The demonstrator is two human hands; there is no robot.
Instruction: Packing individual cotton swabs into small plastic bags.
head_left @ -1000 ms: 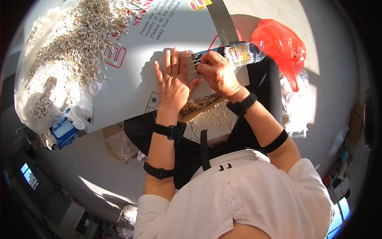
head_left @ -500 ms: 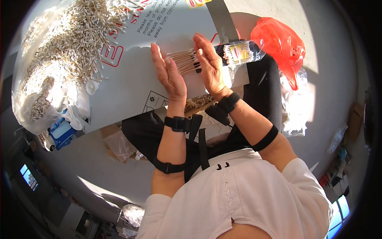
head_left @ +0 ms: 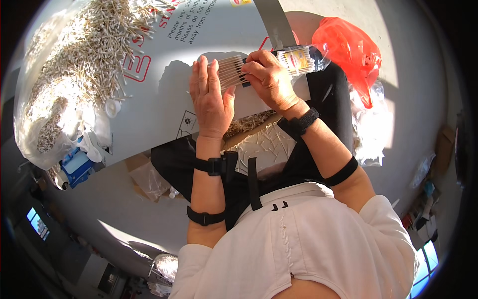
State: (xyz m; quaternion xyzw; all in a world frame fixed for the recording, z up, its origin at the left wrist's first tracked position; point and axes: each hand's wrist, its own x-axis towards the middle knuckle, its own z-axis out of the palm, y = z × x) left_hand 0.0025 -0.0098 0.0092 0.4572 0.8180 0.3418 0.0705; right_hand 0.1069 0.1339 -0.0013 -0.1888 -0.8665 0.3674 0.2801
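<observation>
My left hand point(head_left: 213, 107) lies flat, fingers extended, over aligned cotton swabs point(head_left: 230, 72) on the surface point(head_left: 149, 107); my right hand point(head_left: 271, 82) curls, pinch unclear. One pack point(head_left: 298, 61) looks filled; a heap point(head_left: 84, 65) lies loose.

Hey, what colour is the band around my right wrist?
Black. The wristband shows best in the head view, the only one here.

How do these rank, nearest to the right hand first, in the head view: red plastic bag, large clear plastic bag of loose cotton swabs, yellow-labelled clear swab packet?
1. Swab packet, just right of the right hand.
2. Red bag, farther right.
3. Clear bag of swabs, far left.
</observation>
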